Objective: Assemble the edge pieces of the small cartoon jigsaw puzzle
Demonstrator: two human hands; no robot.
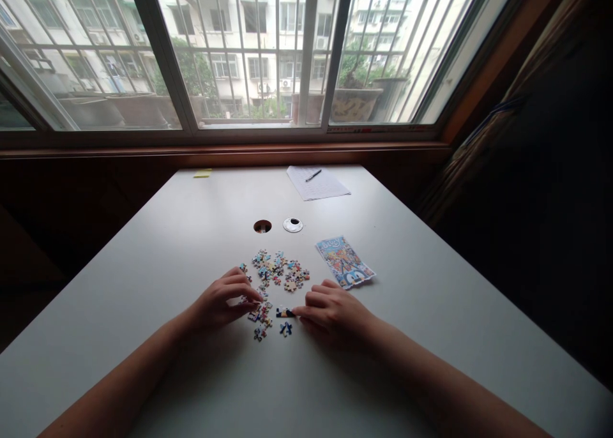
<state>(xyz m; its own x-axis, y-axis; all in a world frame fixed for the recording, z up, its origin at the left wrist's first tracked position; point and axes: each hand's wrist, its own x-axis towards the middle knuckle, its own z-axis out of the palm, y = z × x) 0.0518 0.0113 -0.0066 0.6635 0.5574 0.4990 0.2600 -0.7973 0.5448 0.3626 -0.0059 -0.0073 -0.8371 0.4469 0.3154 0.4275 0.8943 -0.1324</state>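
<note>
Small, colourful jigsaw puzzle pieces (271,269) lie in a loose heap on the white table. My left hand (225,297) is at the heap's near left side, its thumb and forefinger pinched at a puzzle piece, mostly hidden by the fingertips. Dark and yellow joined puzzle pieces (283,312) form a short strip right of the heap. My right hand (330,309) has its fingers curled, with the thumb and forefinger at the strip's right end. Just below the strip lies a single dark blue puzzle piece (286,329), apart from it.
A bright picture sheet (345,262) lies beyond my right hand. Farther back are a round cable hole (262,226), its loose cover (293,225), paper (320,186) with a pen (313,175), and yellow notes (202,173). A barred window (258,128) stands behind the white table (215,214).
</note>
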